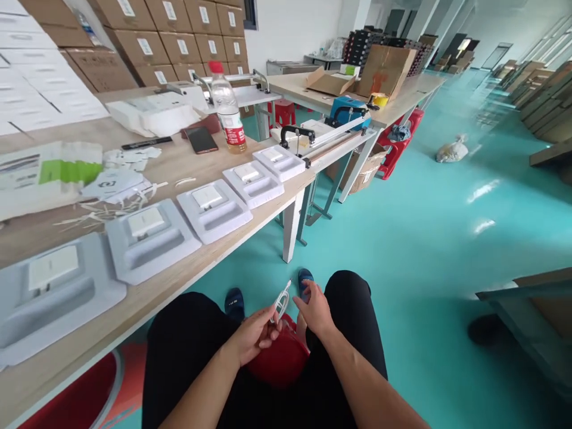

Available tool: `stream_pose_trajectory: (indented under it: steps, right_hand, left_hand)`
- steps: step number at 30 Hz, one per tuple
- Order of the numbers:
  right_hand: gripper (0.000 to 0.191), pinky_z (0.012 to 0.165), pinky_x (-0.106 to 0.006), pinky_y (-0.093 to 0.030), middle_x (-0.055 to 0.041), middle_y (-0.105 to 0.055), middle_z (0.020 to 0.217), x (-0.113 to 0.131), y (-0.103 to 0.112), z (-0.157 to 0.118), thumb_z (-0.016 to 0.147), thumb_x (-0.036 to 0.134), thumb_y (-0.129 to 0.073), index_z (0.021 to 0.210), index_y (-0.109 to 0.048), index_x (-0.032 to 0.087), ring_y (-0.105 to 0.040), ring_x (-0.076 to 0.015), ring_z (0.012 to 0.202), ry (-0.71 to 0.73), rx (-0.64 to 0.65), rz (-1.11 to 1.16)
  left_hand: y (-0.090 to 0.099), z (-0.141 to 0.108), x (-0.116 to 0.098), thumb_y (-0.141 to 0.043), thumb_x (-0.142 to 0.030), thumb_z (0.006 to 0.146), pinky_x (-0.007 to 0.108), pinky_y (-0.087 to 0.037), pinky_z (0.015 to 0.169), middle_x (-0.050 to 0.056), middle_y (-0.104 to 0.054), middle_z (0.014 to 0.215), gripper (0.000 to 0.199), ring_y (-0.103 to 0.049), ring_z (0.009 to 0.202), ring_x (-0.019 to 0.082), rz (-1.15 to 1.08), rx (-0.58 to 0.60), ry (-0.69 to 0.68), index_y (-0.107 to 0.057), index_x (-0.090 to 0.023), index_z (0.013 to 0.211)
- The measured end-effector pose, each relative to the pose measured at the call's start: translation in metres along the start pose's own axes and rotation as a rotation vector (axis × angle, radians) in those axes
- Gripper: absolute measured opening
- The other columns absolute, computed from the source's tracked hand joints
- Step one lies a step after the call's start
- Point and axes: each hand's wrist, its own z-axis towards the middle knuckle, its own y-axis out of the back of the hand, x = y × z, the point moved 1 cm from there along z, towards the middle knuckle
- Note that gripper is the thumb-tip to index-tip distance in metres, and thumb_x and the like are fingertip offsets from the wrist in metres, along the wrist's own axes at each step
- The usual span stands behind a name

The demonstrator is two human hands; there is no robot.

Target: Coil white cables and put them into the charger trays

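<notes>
A coiled white charging cable sits in my left hand, which is shut on it above my lap. My right hand is beside the coil with its fingers apart, and its fingertips are close to the cable's upper end. Along the wooden table to my left stands a row of grey-white moulded trays, each holding a white charger. The nearest tray lies close to the table's front edge.
Further along the table are a plastic water bottle, a smartphone, and scattered white scraps. A heat sealer stands beyond the trays. Stacked cartons rise behind, and a teal floor stretches right.
</notes>
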Motion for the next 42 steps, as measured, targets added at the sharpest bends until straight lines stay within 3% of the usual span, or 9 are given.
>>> stream_pose_trajectory:
  steps: [3,7,11,17,23,30,35,38,42]
  right_hand:
    - [0.043,0.08,-0.032,-0.047,-0.0081,-0.056,0.115,0.008,-0.001,-0.003,0.086,0.019,-0.053,0.129,-0.057,0.025,-0.059,-0.0198,0.091,0.315,-0.028,-0.391]
    - [0.022,0.078,-0.028,-0.045,-0.0079,-0.062,0.096,0.022,-0.011,-0.008,0.092,0.02,-0.05,0.101,-0.069,0.022,-0.06,-0.0202,0.093,0.542,0.105,-0.672]
    - [0.016,0.072,-0.027,-0.042,-0.0061,-0.065,0.083,0.031,-0.024,-0.012,0.09,0.021,-0.053,0.083,-0.068,0.02,-0.061,-0.0185,0.082,0.5,0.196,-0.632]
    - [0.018,0.055,-0.025,-0.038,0.0,-0.063,0.062,0.035,-0.059,-0.01,0.088,0.024,-0.05,0.075,-0.062,0.02,-0.057,-0.0148,0.057,0.271,0.243,-0.412]
    - [0.016,0.059,-0.03,-0.047,-0.0016,-0.066,0.066,0.024,-0.09,0.002,0.086,0.03,-0.049,0.075,-0.058,0.021,-0.063,-0.0176,0.06,0.137,0.323,-0.122]
    - [0.037,0.049,-0.027,-0.045,-0.0051,-0.069,0.07,0.011,-0.071,-0.007,0.086,0.051,-0.048,0.084,-0.062,0.017,-0.066,-0.019,0.059,0.021,0.395,0.037]
    - [0.022,0.06,-0.028,-0.045,-0.0013,-0.063,0.062,0.016,-0.054,-0.009,0.079,0.035,-0.06,0.067,-0.068,0.018,-0.059,-0.0161,0.061,0.104,0.284,-0.029]
    - [0.011,0.069,-0.03,-0.044,-0.0026,-0.064,0.075,0.018,-0.046,-0.006,0.074,0.024,-0.064,0.069,-0.072,0.019,-0.056,-0.016,0.068,0.179,0.17,-0.07]
    - [0.024,0.078,-0.031,-0.045,-0.0047,-0.068,0.086,0.018,-0.04,-0.004,0.075,0.014,-0.054,0.079,-0.076,0.021,-0.06,-0.0179,0.079,0.243,0.146,-0.046]
  left_hand:
    - [0.0,-0.005,0.001,-0.074,-0.054,0.073,0.016,-0.015,0.037,0.001,-0.058,0.064,0.046,-0.048,0.049,0.006,-0.007,-0.05,-0.026,-0.049,-0.017,0.063]
    - [0.006,-0.015,0.006,-0.074,-0.056,0.07,0.018,-0.012,0.038,0.001,-0.057,0.058,0.05,-0.046,0.045,0.007,-0.015,-0.139,-0.048,-0.043,-0.019,0.057]
    - [0.025,-0.013,0.014,-0.074,-0.059,0.066,0.019,-0.013,0.038,-0.001,-0.057,0.057,0.054,-0.044,0.043,0.006,-0.062,-0.262,-0.078,-0.039,-0.02,0.055]
    - [0.052,-0.007,0.022,-0.076,-0.06,0.063,0.018,-0.017,0.038,-0.001,-0.059,0.055,0.052,-0.046,0.041,0.007,-0.136,-0.354,-0.056,-0.045,-0.019,0.058]
    - [0.059,-0.013,0.026,-0.073,-0.06,0.068,0.017,-0.015,0.037,-0.003,-0.052,0.051,0.051,-0.038,0.036,0.005,-0.19,-0.367,0.001,-0.044,-0.019,0.058]
    - [0.038,-0.013,0.024,-0.074,-0.053,0.071,0.016,-0.016,0.039,-0.004,-0.052,0.058,0.041,-0.038,0.039,0.003,-0.156,-0.23,-0.096,-0.057,-0.016,0.075]
    - [0.023,-0.012,0.022,-0.076,-0.054,0.07,0.019,-0.026,0.044,-0.003,-0.053,0.062,0.042,-0.042,0.046,0.005,-0.068,-0.173,-0.146,-0.061,-0.015,0.078]
    - [0.022,-0.008,0.019,-0.077,-0.054,0.07,0.02,-0.033,0.048,-0.002,-0.056,0.066,0.043,-0.048,0.054,0.008,0.013,-0.207,-0.227,-0.065,-0.015,0.084]
    - [0.024,-0.001,0.015,-0.078,-0.05,0.071,0.022,-0.038,0.051,0.0,-0.063,0.072,0.046,-0.055,0.062,0.013,0.13,-0.261,-0.322,-0.068,-0.015,0.099]
